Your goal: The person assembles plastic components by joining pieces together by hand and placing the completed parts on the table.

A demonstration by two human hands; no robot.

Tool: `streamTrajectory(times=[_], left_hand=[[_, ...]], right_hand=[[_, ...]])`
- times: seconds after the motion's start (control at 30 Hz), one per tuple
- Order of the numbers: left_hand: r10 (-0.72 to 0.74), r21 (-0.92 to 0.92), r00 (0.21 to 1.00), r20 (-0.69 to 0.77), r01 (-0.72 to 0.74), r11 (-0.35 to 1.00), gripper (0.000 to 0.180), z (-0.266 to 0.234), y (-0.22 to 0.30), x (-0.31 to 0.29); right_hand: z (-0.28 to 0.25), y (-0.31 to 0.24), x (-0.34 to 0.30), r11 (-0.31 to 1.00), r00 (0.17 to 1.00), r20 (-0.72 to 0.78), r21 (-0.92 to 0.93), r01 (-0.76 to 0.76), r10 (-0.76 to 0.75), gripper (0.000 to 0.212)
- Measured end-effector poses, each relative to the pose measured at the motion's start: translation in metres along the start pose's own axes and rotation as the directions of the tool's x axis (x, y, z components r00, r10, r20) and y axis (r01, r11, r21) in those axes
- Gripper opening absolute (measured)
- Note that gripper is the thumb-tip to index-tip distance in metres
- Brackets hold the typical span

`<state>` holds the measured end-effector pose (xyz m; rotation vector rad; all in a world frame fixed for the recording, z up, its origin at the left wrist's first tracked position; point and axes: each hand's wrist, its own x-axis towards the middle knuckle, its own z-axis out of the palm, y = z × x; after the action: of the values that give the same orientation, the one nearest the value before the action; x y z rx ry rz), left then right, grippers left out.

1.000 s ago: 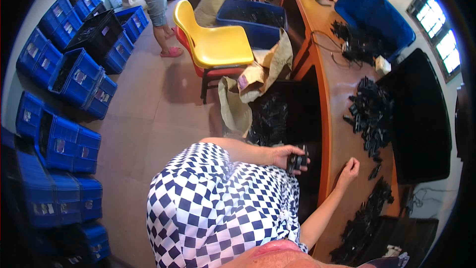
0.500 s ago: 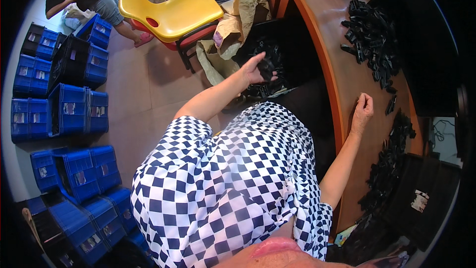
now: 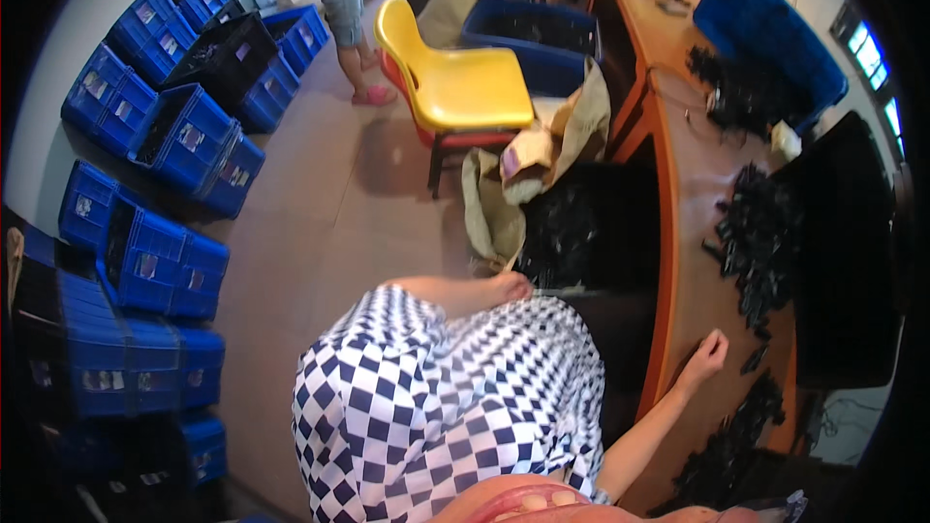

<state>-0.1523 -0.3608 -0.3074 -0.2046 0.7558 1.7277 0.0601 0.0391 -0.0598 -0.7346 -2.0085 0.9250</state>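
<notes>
My left hand [image 3: 511, 286] is curled closed close to my lap, at the near edge of a dark bin. Whatever its fingers hold, if anything, is hidden. In the bin lie many small black plastic pieces [image 3: 562, 232]. My right hand [image 3: 710, 356] is above the wooden table [image 3: 684, 261], fingers bent and pressed together; I cannot make out anything between them. Just beyond it a pile of black plastic pieces [image 3: 759, 242] spreads over the tabletop. A second pile of black pieces [image 3: 736, 436] lies nearer, beside my right forearm.
A yellow chair [image 3: 475, 87] stands ahead, with a torn brown paper sack [image 3: 494, 223] by the bin. Stacked blue crates [image 3: 160, 266] line the left side. A person in shorts [image 3: 341, 5] stands at the back. A black monitor [image 3: 843, 261] edges the table's right side.
The view has tilted up, showing more of the room. My left hand has drawn back from over the bin toward my lap; the black piece it held no longer shows. My right hand stays closed.
</notes>
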Motion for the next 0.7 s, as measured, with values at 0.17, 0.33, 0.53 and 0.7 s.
streamTrajectory(times=[0.17, 0.33, 0.53, 0.7], left_hand=[[-0.016, -0.163, 0.931, -0.365, -0.047, 0.985, 0.034, -0.046, -0.02, 0.032], [-0.126, 0.076, 0.826, -0.549, 0.2, 0.977, 0.013, 0.045, -0.001, 0.036], [0.058, 0.374, 0.835, -0.548, 0.182, 0.91, 0.015, 0.082, 0.047, 0.045], [0.089, 0.531, 0.833, -0.546, 0.262, 0.806, 0.016, 0.082, -0.004, 0.042]], right_hand=[[0.019, 0.008, 0.013, 0.997, 0.998, 0.016, 0.05, -0.056, 0.055, 0.02], [-0.007, 0.002, -0.002, 0.998, 0.997, -0.055, 0.021, -0.058, 0.059, 0.019], [0.009, 0.015, 0.003, 1.0, 0.999, -0.034, -0.016, -0.026, 0.026, 0.019], [-0.021, 0.012, 0.001, 0.998, 0.99, -0.127, 0.003, -0.062, 0.062, 0.019]])
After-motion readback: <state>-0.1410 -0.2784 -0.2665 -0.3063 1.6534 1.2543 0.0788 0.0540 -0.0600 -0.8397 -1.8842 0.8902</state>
